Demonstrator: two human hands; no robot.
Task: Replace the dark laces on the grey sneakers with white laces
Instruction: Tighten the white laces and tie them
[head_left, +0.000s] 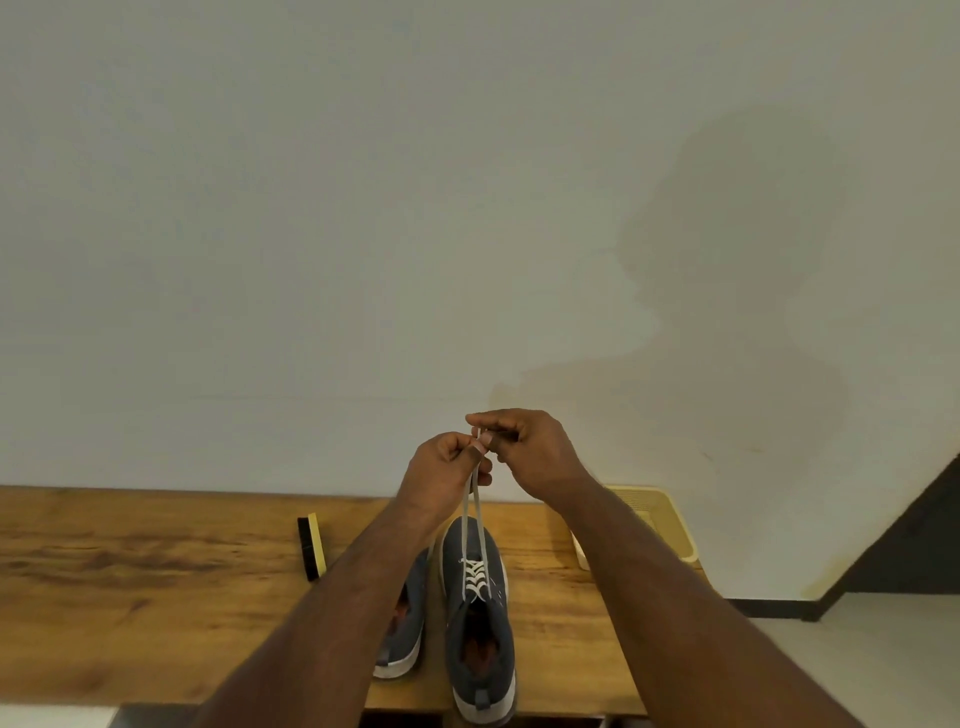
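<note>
Two grey sneakers stand side by side on the wooden table (130, 571), toes toward the wall. The right sneaker (480, 623) has a white lace (475, 571) crossed through its lower eyelets. Both lace ends run up from the shoe to my hands. My left hand (447, 467) and my right hand (524, 447) are raised together above the toe, each pinching a lace end between thumb and fingers. The left sneaker (408, 629) is partly hidden under my left forearm; its lacing cannot be seen.
A shoe brush (311, 545) with a yellow back and black bristles lies on the table left of the shoes. A pale yellow plastic basket (665, 519) sits at the table's back right, against the white wall. The table's near edge is just below the shoe heels.
</note>
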